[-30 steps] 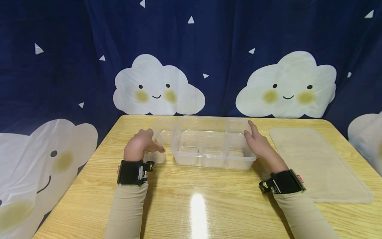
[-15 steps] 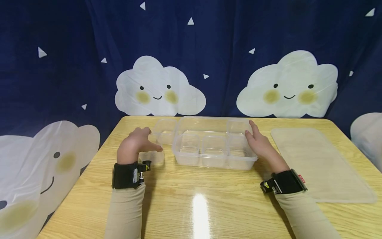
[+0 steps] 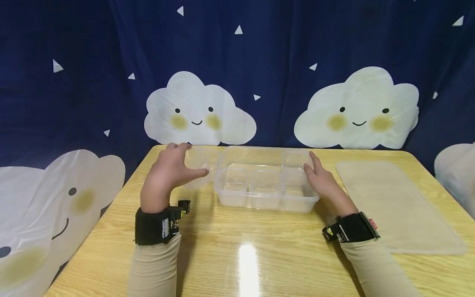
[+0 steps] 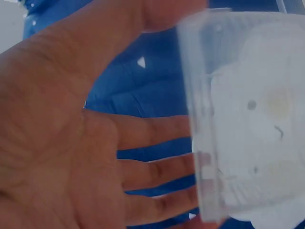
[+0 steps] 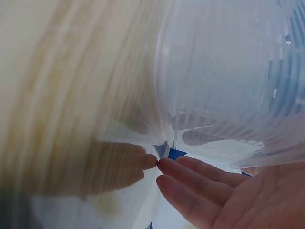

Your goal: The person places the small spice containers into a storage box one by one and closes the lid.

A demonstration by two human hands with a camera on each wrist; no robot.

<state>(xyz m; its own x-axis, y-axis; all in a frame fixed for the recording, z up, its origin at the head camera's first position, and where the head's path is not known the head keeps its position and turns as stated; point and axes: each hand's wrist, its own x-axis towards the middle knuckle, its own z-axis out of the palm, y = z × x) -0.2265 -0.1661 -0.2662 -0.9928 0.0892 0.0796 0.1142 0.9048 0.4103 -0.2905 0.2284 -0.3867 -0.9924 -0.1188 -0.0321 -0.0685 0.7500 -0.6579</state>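
My left hand (image 3: 168, 173) pinches a small clear plastic container (image 4: 257, 143) between thumb and fingers, its wall upright against the fingertips in the left wrist view. It is raised near the far left of the table, overlapping another small clear container (image 3: 212, 156) behind it. A large clear rectangular plastic box (image 3: 267, 207) stands at the middle of the table. Several small clear containers (image 3: 265, 181) sit inside it, along the front and at the right. My right hand (image 3: 322, 178) holds the box's right wall, thumb at the rim and fingers along the outside.
A flat translucent lid (image 3: 397, 206) lies on the wooden table (image 3: 215, 255) at the right. A dark blue curtain (image 3: 274, 62) with smiling clouds hangs right behind the table's far edge.
My left hand has lifted the small container off the table and moved it slightly left and away from me. My right hand stays on the large box.
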